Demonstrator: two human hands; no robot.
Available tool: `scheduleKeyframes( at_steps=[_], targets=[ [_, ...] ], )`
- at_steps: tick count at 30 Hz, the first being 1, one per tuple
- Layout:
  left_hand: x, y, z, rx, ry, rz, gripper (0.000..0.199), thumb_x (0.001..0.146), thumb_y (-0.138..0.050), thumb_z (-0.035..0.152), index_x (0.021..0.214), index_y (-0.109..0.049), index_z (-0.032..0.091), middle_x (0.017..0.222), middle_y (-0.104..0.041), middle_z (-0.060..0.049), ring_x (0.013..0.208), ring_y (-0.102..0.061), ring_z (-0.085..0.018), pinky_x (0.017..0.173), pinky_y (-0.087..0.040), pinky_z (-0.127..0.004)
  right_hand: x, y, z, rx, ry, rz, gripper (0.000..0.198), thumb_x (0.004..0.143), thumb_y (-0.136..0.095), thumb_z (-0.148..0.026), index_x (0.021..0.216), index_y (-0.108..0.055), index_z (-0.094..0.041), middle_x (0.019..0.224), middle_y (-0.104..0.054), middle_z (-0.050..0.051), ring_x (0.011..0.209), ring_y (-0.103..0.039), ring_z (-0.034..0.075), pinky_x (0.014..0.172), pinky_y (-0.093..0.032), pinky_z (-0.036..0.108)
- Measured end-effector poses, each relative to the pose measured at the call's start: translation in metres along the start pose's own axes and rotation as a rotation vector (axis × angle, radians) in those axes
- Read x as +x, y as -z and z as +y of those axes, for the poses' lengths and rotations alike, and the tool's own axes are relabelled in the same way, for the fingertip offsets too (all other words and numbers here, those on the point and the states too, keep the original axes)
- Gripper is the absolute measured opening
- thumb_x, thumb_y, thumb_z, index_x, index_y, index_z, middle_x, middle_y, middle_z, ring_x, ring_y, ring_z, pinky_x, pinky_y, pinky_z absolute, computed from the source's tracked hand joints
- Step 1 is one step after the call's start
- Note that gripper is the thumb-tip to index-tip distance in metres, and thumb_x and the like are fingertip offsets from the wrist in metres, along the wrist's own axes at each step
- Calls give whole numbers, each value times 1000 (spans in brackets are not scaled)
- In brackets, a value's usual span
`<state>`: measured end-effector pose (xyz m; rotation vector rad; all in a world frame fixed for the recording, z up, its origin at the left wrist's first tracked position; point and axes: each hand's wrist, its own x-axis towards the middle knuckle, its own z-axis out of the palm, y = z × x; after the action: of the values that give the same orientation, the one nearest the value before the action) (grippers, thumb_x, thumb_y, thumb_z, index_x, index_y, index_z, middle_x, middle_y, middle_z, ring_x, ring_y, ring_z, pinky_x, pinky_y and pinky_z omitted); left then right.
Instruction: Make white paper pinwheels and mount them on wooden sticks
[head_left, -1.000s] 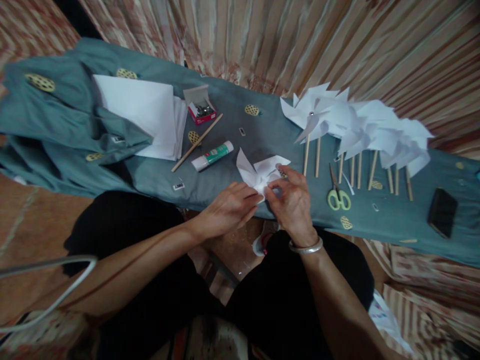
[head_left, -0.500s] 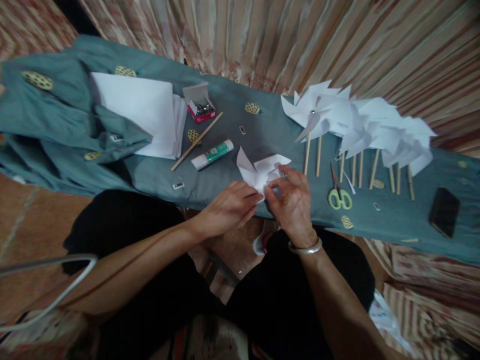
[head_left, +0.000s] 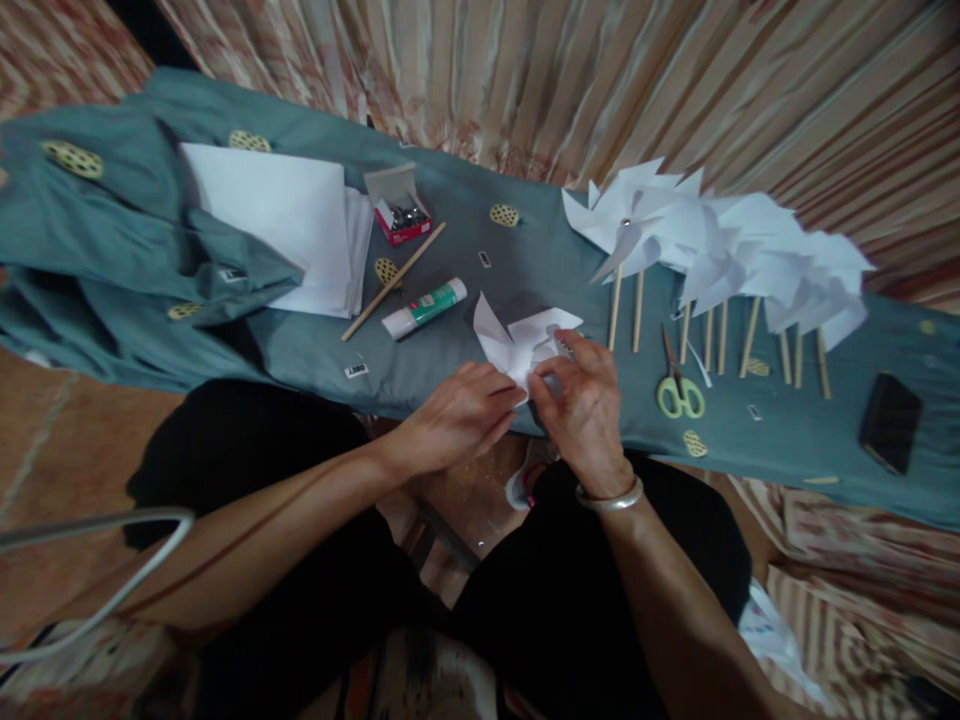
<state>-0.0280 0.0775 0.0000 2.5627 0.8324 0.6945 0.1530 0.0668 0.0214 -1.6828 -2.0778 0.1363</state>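
At the left a stack of sheets lies on the cloth, partly under a fold of it, and just to its right are the red box of small metal pieces, a slanting stick and the glue, all where they were a second ago. Next comes the left hand, its fingers pressed together and pinching the near corner of the white paper, though I can't see its thumb clearly. That paper sits at the near edge of the cloth, between the hands, with two points standing up on the far side. The right hand has thumb and forefinger pinching near the paper's middle, the other fingers bent along its right side. Neither grip has shifted noticeably; only my view has slid a touch, so I'd judge this a pause to hold or press a fold, with the shaping not yet done. Farther right, finished pinwheels overlap in a row, scissors lie on their near side, and a phone rests at the far right.
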Motion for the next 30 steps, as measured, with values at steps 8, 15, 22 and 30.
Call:
scheduleKeyframes(
  at_steps=[8, 15, 22, 30],
  targets=[
    [1, 1, 1, 10, -4, -1, 19, 92, -48, 16, 102, -63, 13, 95, -66, -8, 90, -59, -21, 79, -46, -35, -2, 0, 1, 6, 46, -28, 23, 93, -49, -28, 103, -69, -21, 139, -52, 10, 129, -45, 31, 108, -38, 52],
    [1, 1, 1, 0, 11, -14, 19, 92, -47, 17, 104, -62, 13, 97, -66, -9, 92, -59, -22, 81, -46, -35, -3, -2, 1, -34, 101, -19, 27, 95, -46, -25, 110, -68, -21, 141, -51, 10, 129, -45, 30, 107, -40, 51],
    [0, 0, 1, -1, 16, -23, 20, 92, -47, 17, 105, -63, 14, 98, -67, -9, 93, -59, -22, 81, -45, -35, -4, -4, 1, -95, 125, -24, 27, 95, -46, -26, 108, -69, -19, 139, -51, 11, 128, -45, 29, 104, -43, 49],
    [1, 2, 1, -34, 34, -21, 19, 92, -47, 18, 100, -65, 16, 95, -66, -9, 93, -59, -21, 81, -44, -35, -7, -4, 1, -101, 104, -105, 30, 95, -44, -22, 114, -67, -18, 147, -45, 13, 135, -39, 32, 107, -39, 52]
  ],
)
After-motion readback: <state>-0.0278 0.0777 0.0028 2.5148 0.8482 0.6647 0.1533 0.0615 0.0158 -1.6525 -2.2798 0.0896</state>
